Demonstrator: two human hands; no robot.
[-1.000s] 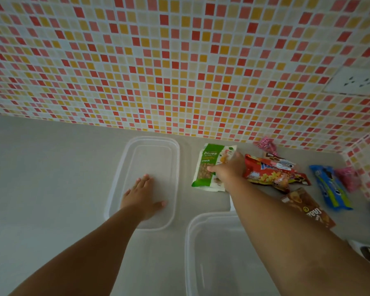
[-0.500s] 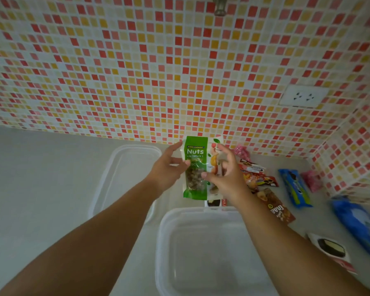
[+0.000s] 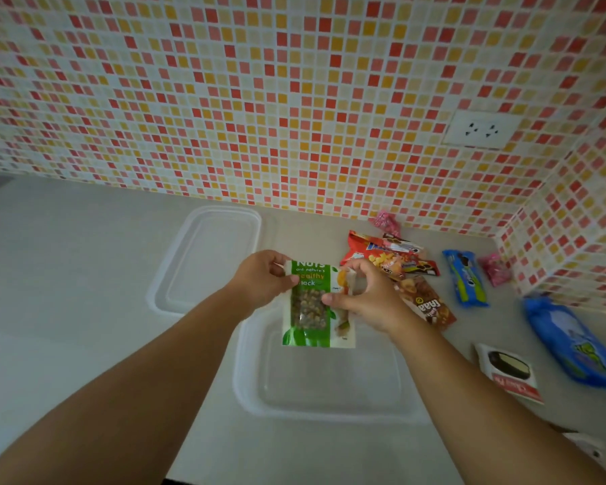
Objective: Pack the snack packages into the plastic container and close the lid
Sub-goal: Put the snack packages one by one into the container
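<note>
Pale grey matte countertop (image 3: pixel 67 274) under my view, meeting a wall of small red, orange and cream mosaic tiles (image 3: pixel 259 99). A white double-socket wall outlet (image 3: pixel 480 129) sits on the right. Tiled side wall (image 3: pixel 581 222) forms a corner. Soft, even light.

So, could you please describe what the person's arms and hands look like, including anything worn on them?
Both arms are bare from the bottom edge of the picture to the fingertips: no sleeves, gloves, watch, bracelets or rings show on the left hand or the right hand. The fingernails that show look short and unpainted. No markings can be made out on either forearm.
</note>
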